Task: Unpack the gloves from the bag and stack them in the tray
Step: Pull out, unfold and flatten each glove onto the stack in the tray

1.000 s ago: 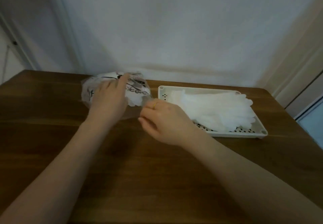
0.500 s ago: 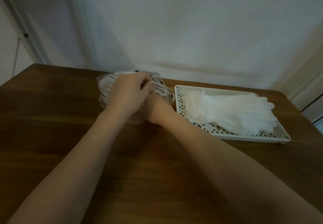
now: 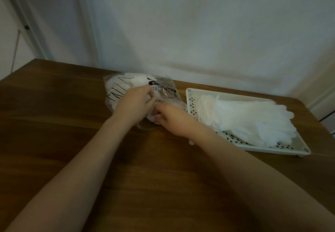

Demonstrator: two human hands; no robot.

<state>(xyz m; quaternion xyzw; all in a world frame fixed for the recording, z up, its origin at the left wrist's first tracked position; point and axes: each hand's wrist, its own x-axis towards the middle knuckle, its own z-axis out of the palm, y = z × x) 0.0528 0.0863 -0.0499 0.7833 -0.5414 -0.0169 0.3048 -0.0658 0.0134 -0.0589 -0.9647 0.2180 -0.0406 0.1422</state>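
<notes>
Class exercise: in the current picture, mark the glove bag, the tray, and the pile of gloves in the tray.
glove bag point(image 3: 119, 85), head view, its clear printed upper left part
tray point(image 3: 189, 94), head view, its near-left rim
pile of gloves point(image 3: 250, 115), head view, the pile's middle

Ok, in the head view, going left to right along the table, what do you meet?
Bag of gloves → left hand holding the bag → right hand pinching white glove material at the bag's mouth → tray → stacked gloves in the tray.
</notes>
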